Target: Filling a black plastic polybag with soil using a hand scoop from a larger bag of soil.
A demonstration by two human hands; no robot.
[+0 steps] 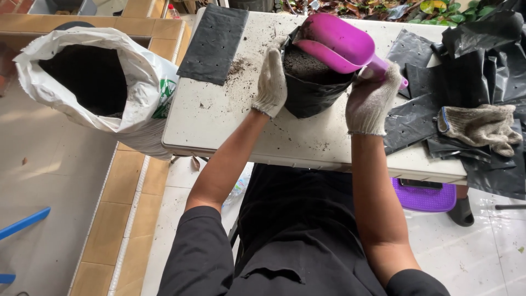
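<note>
Gloved hands: left hand (270, 82) steadies black bag (312, 93), right hand (371, 98) tips pink scoop (339, 41).

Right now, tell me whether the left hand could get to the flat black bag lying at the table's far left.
Probably yes. The left hand holds the rim of the soil-filled black bag, and the flat black bag lies just beyond it on the table, with only scattered soil between. It would first have to let go of the rim.

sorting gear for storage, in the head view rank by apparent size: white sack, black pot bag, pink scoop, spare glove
1. white sack
2. black pot bag
3. pink scoop and spare glove: look alike, unranked
</note>
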